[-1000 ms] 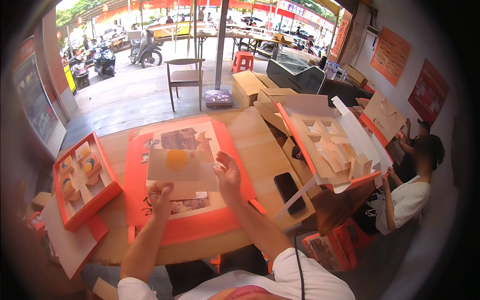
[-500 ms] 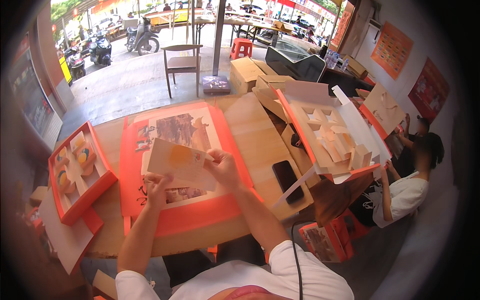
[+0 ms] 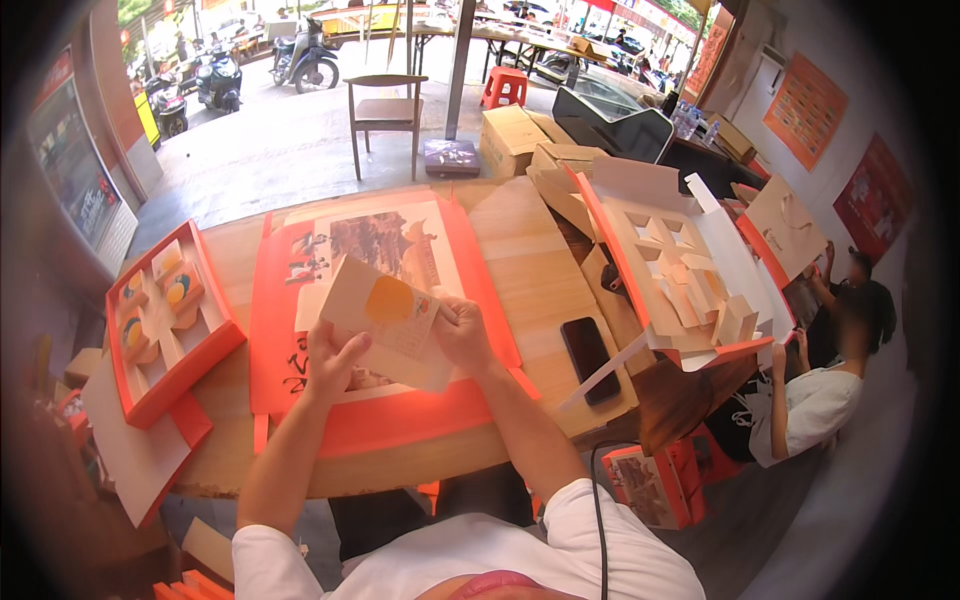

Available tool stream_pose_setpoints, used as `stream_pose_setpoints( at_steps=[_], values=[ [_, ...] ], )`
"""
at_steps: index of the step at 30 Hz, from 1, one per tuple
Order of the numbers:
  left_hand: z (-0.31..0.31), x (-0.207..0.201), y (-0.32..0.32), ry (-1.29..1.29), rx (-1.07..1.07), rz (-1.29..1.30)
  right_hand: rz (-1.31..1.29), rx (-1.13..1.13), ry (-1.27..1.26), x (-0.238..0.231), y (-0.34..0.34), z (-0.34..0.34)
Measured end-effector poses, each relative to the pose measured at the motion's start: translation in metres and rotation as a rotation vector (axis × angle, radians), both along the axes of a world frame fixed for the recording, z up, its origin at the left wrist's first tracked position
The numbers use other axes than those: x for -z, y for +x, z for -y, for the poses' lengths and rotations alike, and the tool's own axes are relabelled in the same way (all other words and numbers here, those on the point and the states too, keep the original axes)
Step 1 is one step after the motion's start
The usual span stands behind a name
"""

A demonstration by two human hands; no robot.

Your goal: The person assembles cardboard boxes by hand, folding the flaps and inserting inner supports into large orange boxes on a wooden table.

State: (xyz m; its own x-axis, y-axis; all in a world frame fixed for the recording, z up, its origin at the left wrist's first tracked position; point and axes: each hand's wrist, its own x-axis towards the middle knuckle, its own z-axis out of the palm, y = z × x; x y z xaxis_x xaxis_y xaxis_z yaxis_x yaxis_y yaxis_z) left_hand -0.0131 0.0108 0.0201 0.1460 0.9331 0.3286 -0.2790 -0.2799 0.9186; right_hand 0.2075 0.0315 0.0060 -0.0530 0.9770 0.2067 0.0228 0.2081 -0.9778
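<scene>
Between my two hands is a flat cream paper carton (image 3: 385, 330) with an orange round print, tilted above the table. My left hand (image 3: 334, 362) grips its left edge, thumb on the printed face. The right edge is pinched in the fingers of my right hand (image 3: 462, 332). Beneath it lies a large red gift box sheet (image 3: 430, 425), spread flat and printed with a brown building picture. To the left stands an open red box (image 3: 200, 360) with a cream divider and a few round-printed pieces in it.
A black phone (image 3: 588, 358) lies right of the sheet on the wooden table (image 3: 515, 265). Beyond it, an open gift box (image 3: 660, 345) with a cream insert rests at a slant. Two people (image 3: 830, 390) sit at the far right. A chair (image 3: 387, 112) stands beyond the table.
The cream carton has turned clockwise and is tilted more steeply. My left hand has moved up along its edge, with the thumb now over the face. The whole view has shifted slightly.
</scene>
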Motion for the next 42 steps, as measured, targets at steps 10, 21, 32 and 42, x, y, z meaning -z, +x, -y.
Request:
stream_pose_setpoints(
  at_steps=[10, 21, 32, 42],
  values=[
    [-0.003, -0.005, 0.001, -0.098, -0.034, 0.084, -0.348, -0.233, -0.035, 0.000, -0.004, -0.002],
    [-0.013, -0.002, 0.000, -0.111, -0.143, 0.110, -0.514, -0.452, -0.216, -0.005, 0.012, -0.006],
    [-0.007, 0.000, 0.005, -0.137, 0.058, 0.243, -0.331, -0.071, -0.100, -0.009, -0.009, 0.003],
    [-0.009, -0.023, -0.029, 0.447, -0.706, -0.330, -0.557, 0.127, -0.148, -0.015, -0.011, -0.001]
  ],
)
